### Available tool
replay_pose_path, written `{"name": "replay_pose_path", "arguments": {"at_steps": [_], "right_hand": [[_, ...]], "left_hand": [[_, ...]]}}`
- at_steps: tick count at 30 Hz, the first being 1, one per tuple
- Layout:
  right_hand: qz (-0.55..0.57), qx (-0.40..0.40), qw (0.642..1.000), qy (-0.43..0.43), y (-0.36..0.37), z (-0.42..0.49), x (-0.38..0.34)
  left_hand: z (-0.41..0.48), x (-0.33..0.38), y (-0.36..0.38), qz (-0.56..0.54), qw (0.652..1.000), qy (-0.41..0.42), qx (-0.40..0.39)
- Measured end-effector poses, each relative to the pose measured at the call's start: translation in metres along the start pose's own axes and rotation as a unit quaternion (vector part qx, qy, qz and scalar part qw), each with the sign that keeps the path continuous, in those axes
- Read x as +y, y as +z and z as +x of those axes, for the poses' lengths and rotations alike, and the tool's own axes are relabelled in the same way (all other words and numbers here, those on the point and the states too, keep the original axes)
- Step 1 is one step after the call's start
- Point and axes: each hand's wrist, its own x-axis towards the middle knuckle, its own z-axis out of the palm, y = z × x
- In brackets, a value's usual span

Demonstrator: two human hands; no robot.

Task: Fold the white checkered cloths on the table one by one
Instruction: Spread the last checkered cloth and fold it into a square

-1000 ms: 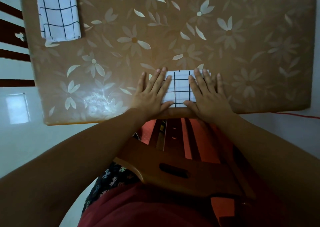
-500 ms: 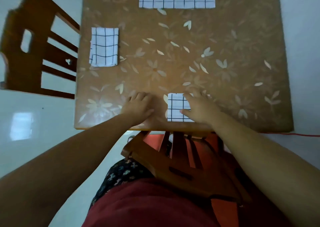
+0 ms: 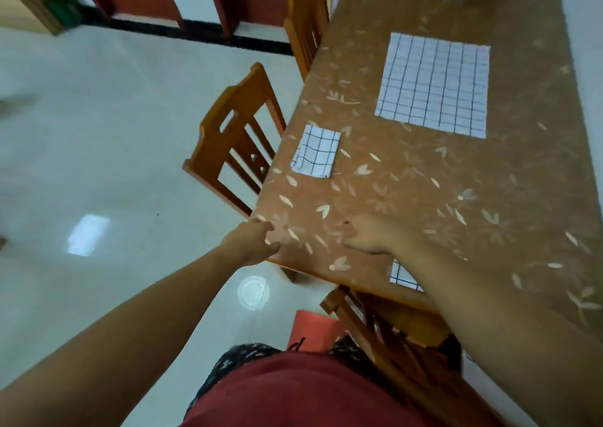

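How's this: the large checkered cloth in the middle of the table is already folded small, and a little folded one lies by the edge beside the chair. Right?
Not quite. The head view shows the large checkered cloth lying spread out flat, unfolded, in the middle of the table. The little folded cloth does lie by the edge beside the chair.

Table cover (image 3: 424,198): brown, pale flower-and-leaf print. Unfolded cloth (image 3: 434,84) and folded cloth (image 3: 316,151): white, dark grid lines. Chair (image 3: 251,87): orange-brown wood. Floor (image 3: 98,133): glossy off-white. Shirt (image 3: 293,394): dark red.
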Motion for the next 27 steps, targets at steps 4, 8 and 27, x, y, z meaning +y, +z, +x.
{"name": "replay_pose_path", "arguments": {"at_steps": [4, 8, 27], "right_hand": [[-0.044, 0.01, 0.999, -0.006, 0.004, 0.015, -0.079], [-0.057, 0.01, 0.998, -0.026, 0.02, 0.032, -0.172], [-0.21, -0.035, 0.969, -0.128, 0.052, 0.139, -0.462]], "left_hand": [[-0.025, -0.071, -0.009, -0.001, 1.0, -0.02, 0.007], [-0.06, -0.159, -0.012, -0.018, 0.999, -0.043, 0.013], [-0.149, -0.445, -0.022, -0.112, 0.972, -0.203, 0.03]]}}
